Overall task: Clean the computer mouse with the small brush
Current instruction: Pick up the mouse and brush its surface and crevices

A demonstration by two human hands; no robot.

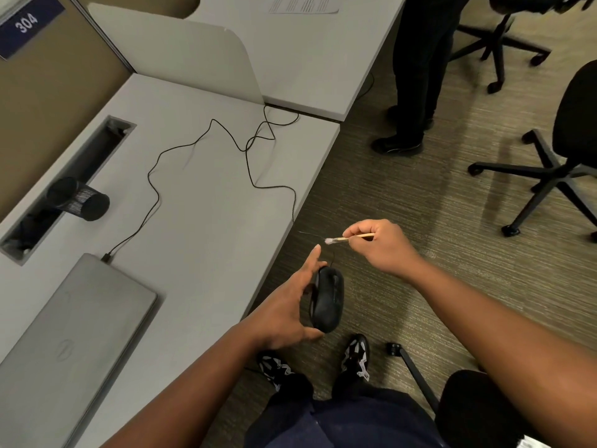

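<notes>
**Black mouse held up, brush ready**

Black and smooth, the computer mouse (326,300) sits in the left hand (287,310), out in the air past the front edge of the desk (200,221) and above the carpet. The thumb is under its near end and the long fingers (312,257) lie along its far side, so the hand holds it from both ends. It is tipped on its side, most likely so the brush can get at the edges and cracks. I cannot tell which face of the mouse looks up.

Just beyond it, the right hand (381,245) pinches the thin wooden stick of the small brush (347,238) between thumb and fingertips, other fingers curled in. The white brush tip points left, near the mouse but not touching it. So the brushing looks like it is about to start or between strokes.

A thin black cord (252,140) runs from the mouse up over the desk edge and loops across the desk. Near the left front corner lies a shut grey laptop (80,324), partly cut off. Farther back sits a black mesh cup (79,198) by a long slot.

Far off stands another person (416,76), seen only from the legs down.
</notes>
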